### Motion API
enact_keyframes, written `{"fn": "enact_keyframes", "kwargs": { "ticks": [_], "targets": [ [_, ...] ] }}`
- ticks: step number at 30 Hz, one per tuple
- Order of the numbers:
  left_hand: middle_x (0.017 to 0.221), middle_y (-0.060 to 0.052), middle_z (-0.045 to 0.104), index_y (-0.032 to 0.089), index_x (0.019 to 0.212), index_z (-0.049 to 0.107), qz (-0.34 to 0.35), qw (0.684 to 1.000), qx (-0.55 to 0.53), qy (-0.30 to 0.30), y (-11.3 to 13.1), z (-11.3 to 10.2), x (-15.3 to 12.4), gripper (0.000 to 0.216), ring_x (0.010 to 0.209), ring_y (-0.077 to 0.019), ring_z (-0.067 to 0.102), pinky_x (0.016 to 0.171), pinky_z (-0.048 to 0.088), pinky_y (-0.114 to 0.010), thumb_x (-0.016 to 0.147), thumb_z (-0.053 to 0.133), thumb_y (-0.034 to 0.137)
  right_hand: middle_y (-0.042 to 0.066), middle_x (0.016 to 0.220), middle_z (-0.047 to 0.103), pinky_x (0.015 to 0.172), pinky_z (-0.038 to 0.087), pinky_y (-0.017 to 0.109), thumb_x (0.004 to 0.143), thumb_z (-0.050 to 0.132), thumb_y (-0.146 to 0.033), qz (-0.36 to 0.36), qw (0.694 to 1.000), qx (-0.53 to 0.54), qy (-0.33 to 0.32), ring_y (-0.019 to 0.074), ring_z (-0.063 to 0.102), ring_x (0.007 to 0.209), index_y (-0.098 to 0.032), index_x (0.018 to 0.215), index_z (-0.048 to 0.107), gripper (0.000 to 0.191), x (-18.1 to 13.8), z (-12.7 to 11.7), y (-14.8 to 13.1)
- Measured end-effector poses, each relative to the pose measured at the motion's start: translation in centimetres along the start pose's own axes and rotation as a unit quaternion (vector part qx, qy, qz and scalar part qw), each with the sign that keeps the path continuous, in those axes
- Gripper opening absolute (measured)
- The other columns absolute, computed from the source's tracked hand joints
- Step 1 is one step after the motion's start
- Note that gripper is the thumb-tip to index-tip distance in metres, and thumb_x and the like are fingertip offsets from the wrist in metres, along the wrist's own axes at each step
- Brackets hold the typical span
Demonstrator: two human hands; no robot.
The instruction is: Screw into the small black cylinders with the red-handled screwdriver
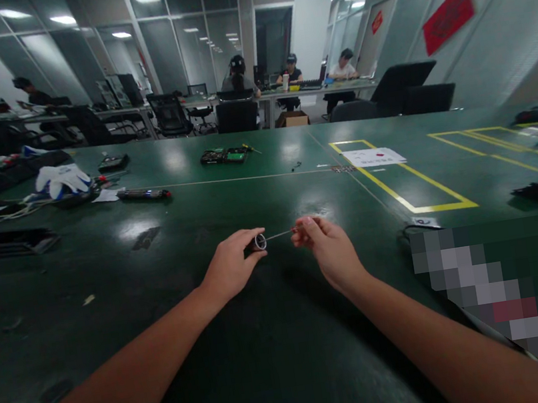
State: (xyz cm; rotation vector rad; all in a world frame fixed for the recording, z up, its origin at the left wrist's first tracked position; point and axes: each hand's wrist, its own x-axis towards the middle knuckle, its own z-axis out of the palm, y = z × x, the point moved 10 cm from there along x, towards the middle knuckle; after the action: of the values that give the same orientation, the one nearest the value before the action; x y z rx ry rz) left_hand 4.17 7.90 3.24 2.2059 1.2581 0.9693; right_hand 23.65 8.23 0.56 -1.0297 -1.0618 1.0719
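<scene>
Green worktop (pixel 274 369), near-edge half: clasping cylinder (pixel 258 243) in left hand (pixel 230 261), pinching rod (pixel 279 234) at its mouth in right hand (pixel 326 241); seemingly unfinished.

Thin rod (pixel 279 235) at silver-rimmed dark cylinder (pixel 260 242)

Your left hand (pixel 232 262) hides most of the dark, silver-rimmed cylinder (pixel 260 242); coarse pixels blur a long, pale object (pixel 499 303) at right.
</scene>
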Motion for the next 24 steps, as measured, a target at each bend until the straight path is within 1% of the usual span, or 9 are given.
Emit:
{"fn": "enact_keyframes", "kwargs": {
  "ticks": [4, 7, 10, 13, 15, 17, 19, 22, 24],
  "targets": [
    [0.124, -0.006, 0.070, 0.023, 0.130, 0.066, -0.012, 1.000, -0.004, 0.008, -0.4, -0.2, 0.0, 0.044, 0.113, -0.0220, 0.066, 0.105, 0.052, -0.040, 0.088, 0.072, 0.014, -0.001, 0.073, 0.064, 0.067, 0.048, 0.032, 0.088, 0.070, -0.050, -0.037, 0.998, -0.033, -0.048, 0.0157, 0.059, 0.066, -0.023, 0.099, 0.069, 0.029, -0.7, 1.1, -1.7],
    [0.125, -0.005, 0.069, 0.023, 0.132, 0.066, -0.011, 1.000, -0.003, 0.006, -0.5, -0.2, 0.0, 0.045, 0.113, -0.0212, 0.065, 0.105, 0.052, -0.040, 0.088, 0.072, 0.013, -0.001, 0.072, 0.061, 0.065, 0.047, 0.031, 0.092, 0.064, -0.052, -0.055, 0.995, -0.040, -0.066, 0.0146, 0.054, 0.064, -0.023, 0.094, 0.072, 0.030, -1.4, 1.6, -2.8],
    [0.126, -0.005, 0.069, 0.023, 0.132, 0.065, -0.010, 1.000, -0.003, -0.003, -0.4, 0.0, -0.1, 0.045, 0.114, -0.0214, 0.065, 0.104, 0.053, -0.040, 0.089, 0.072, 0.014, 0.001, 0.075, 0.064, 0.065, 0.047, 0.031, 0.096, 0.058, -0.054, -0.058, 0.993, -0.091, -0.054, 0.0152, 0.056, 0.066, -0.022, 0.086, 0.074, 0.037, -1.8, 1.6, -3.1],
    [0.124, -0.005, 0.069, 0.023, 0.132, 0.066, -0.004, 1.000, -0.004, -0.002, -0.3, 0.2, -0.1, 0.045, 0.112, -0.0216, 0.065, 0.102, 0.053, -0.039, 0.088, 0.072, 0.014, 0.002, 0.079, 0.068, 0.068, 0.049, 0.032, 0.092, 0.066, -0.050, -0.063, 0.994, -0.083, -0.021, 0.0167, 0.061, 0.071, -0.022, 0.095, 0.072, 0.028, -1.6, 0.9, -2.8],
    [0.123, -0.005, 0.069, 0.023, 0.132, 0.065, -0.003, 1.000, -0.004, -0.003, -0.2, 0.3, -0.2, 0.045, 0.110, -0.0212, 0.066, 0.101, 0.054, -0.039, 0.089, 0.072, 0.014, 0.002, 0.081, 0.069, 0.073, 0.050, 0.033, 0.090, 0.069, -0.049, -0.059, 0.997, -0.057, -0.009, 0.0173, 0.063, 0.073, -0.022, 0.097, 0.071, 0.028, -1.2, 0.6, -2.1],
    [0.123, -0.006, 0.069, 0.022, 0.133, 0.065, 0.002, 1.000, 0.001, -0.007, 0.1, 0.4, -0.2, 0.045, 0.109, -0.0212, 0.066, 0.100, 0.054, -0.039, 0.089, 0.071, 0.014, 0.003, 0.082, 0.069, 0.074, 0.051, 0.034, 0.089, 0.071, -0.050, -0.035, 0.999, -0.028, 0.005, 0.0172, 0.063, 0.073, -0.021, 0.094, 0.071, 0.029, -0.8, 0.2, -1.2],
    [0.125, -0.006, 0.069, 0.021, 0.133, 0.064, 0.024, 1.000, 0.015, -0.009, 0.6, 0.3, -0.1, 0.044, 0.113, -0.0215, 0.065, 0.103, 0.053, -0.040, 0.090, 0.070, 0.013, 0.002, 0.078, 0.068, 0.074, 0.053, 0.034, 0.087, 0.073, -0.049, 0.026, 0.999, 0.032, 0.007, 0.0162, 0.062, 0.070, -0.020, 0.090, 0.070, 0.029, -0.4, 0.0, 0.2],
    [0.128, -0.007, 0.068, 0.020, 0.132, 0.064, 0.056, 0.997, 0.049, -0.001, 1.1, -0.3, 0.2, 0.042, 0.119, -0.0215, 0.063, 0.109, 0.050, -0.041, 0.091, 0.067, 0.011, -0.001, 0.066, 0.061, 0.079, 0.056, 0.036, 0.088, 0.072, -0.039, 0.170, 0.975, 0.145, -0.016, 0.0133, 0.057, 0.060, -0.019, 0.081, 0.068, 0.022, -0.3, 0.5, 2.9],
    [0.128, -0.007, 0.068, 0.020, 0.132, 0.064, 0.047, 0.997, 0.064, -0.008, 0.6, -0.4, 0.4, 0.043, 0.118, -0.0214, 0.063, 0.109, 0.050, -0.042, 0.091, 0.067, 0.011, -0.001, 0.063, 0.059, 0.079, 0.057, 0.035, 0.091, 0.068, -0.033, 0.206, 0.963, 0.172, 0.011, 0.0116, 0.054, 0.056, -0.018, 0.077, 0.067, 0.021, -0.2, -0.1, 3.6]
  ]
}}
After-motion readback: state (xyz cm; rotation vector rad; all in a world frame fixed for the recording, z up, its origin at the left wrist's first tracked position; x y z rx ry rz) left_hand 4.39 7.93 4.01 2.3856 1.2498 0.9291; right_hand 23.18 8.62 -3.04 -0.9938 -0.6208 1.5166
